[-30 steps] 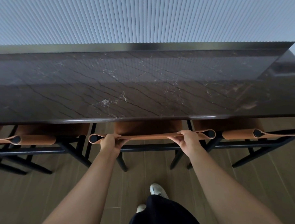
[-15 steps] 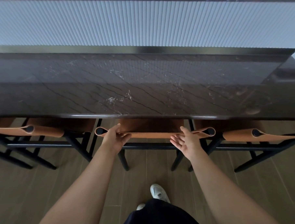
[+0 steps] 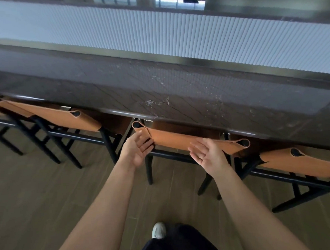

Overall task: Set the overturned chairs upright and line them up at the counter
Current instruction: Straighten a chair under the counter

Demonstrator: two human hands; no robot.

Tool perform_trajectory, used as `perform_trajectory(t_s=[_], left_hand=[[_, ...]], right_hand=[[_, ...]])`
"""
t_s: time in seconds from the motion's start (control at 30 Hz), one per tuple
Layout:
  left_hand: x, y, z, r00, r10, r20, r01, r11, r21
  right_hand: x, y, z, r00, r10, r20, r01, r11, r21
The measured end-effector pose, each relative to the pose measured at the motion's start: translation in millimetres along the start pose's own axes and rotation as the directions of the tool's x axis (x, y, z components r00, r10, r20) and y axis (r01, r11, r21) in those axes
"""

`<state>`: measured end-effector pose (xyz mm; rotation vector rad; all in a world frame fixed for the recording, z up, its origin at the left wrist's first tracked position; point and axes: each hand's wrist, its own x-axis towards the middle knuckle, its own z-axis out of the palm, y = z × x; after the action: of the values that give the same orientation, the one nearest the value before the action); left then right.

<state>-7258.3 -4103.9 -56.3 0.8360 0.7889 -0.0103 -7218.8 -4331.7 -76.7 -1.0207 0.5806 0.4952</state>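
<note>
Standing upright at the near edge of the worktop point(image 3: 159, 91), the middle chair point(image 3: 180, 141) sits between the left chair point(image 3: 65, 117) and right chair point(image 3: 304, 162); left hand point(image 3: 138, 151) and right hand point(image 3: 209, 156) hover beside its tan backrest, fingers point(image 3: 145, 144) spread, holding nothing.

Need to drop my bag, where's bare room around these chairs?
The counter is bare from its front edge to the ribbed wall. The floor left of your shoe is open. Under the counter, chairs crowd side by side.
</note>
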Motion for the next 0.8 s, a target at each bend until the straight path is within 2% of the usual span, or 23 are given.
perform_trajectory(t_s=[0.43,0.5,0.63,0.8], left_hand=[[-79,-2,-66,0.985,0.135,-0.112,-0.147,0.983,-0.114],[-82,3,-73,0.977,0.160,-0.138,-0.171,0.983,-0.070],[-83,17,-96,0.958,0.229,-0.173,-0.200,0.965,0.171],[-78,48,-139,0.955,0.226,-0.191,-0.209,0.972,0.108]], right_hand=[[-46,25,36,0.970,0.045,0.240,0.016,0.970,-0.244],[-48,30,46,0.966,0.058,0.254,0.009,0.966,-0.257],[-50,58,85,0.959,0.087,0.269,-0.005,0.957,-0.290],[-49,100,143,0.954,0.120,0.274,-0.027,0.947,-0.320]])
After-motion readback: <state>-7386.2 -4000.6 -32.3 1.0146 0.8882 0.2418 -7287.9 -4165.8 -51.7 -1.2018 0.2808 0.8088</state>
